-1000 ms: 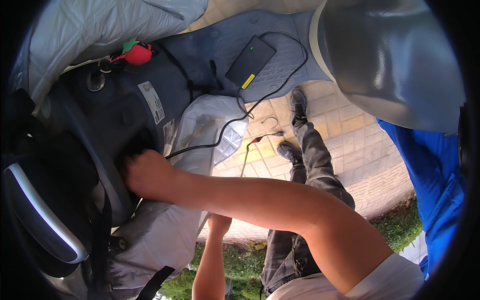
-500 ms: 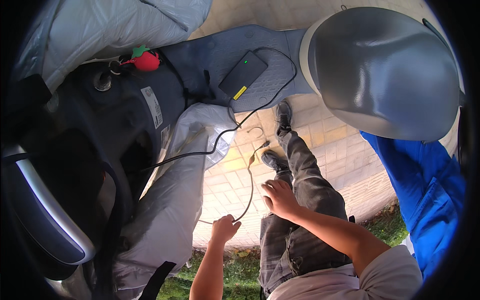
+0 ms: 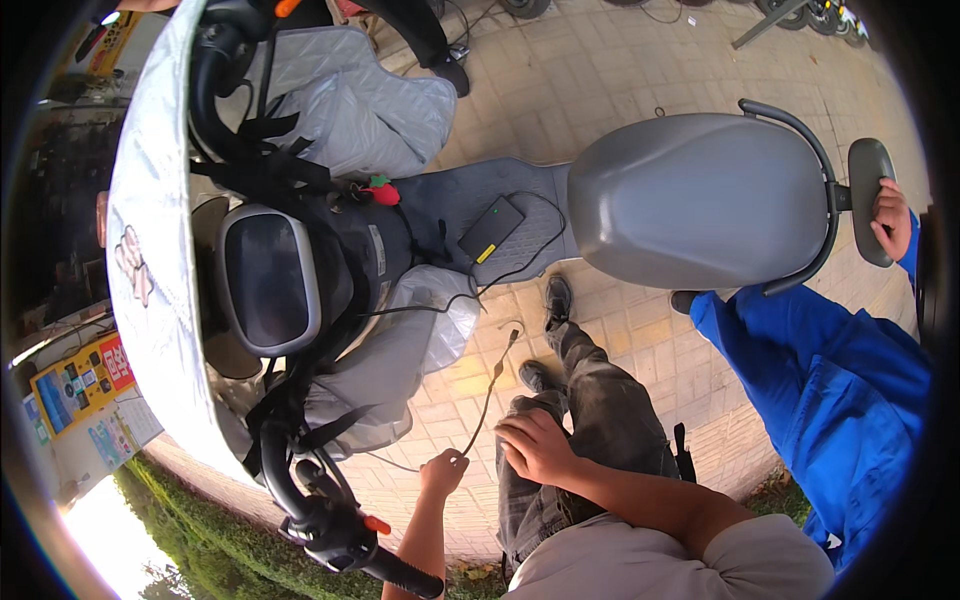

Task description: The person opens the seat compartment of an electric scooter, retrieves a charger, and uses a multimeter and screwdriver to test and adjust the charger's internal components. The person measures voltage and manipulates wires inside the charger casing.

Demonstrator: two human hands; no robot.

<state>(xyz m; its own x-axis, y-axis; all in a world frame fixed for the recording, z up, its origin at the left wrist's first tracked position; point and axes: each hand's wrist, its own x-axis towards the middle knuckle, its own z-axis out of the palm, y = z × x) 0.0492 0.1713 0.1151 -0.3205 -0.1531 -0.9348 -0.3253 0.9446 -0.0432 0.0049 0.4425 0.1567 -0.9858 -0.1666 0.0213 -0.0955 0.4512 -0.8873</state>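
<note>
My left hand (image 3: pixel 443 470) is closed on a thin dark cable (image 3: pixel 486 412). From its fingers the cable rises to a small plug end (image 3: pixel 514 335) above the paving, with a thicker brownish piece partway along. My right hand (image 3: pixel 535 446) hovers over or rests on my right thigh, fingers loosely bent and nothing visible in them; I cannot tell whether it touches the trouser leg. A black charger box (image 3: pixel 491 229) with a green light and yellow label lies on the grey scooter footboard (image 3: pixel 440 195). Its black cord (image 3: pixel 535 262) loops over the footboard edge toward the front panel.
The scooter's grey seat (image 3: pixel 700 200) is to the right, its handlebar (image 3: pixel 330 530) and silver wind cover (image 3: pixel 160 230) to the left. A red strawberry-shaped key charm (image 3: pixel 384 193) hangs near the front. A person in blue overalls (image 3: pixel 810 380) grips the backrest (image 3: pixel 870 200).
My view has shifted so the whole scooter shows, with its handlebar and backrest. My right hand has drawn back toward my thigh. The left hand still holds the cable.
</note>
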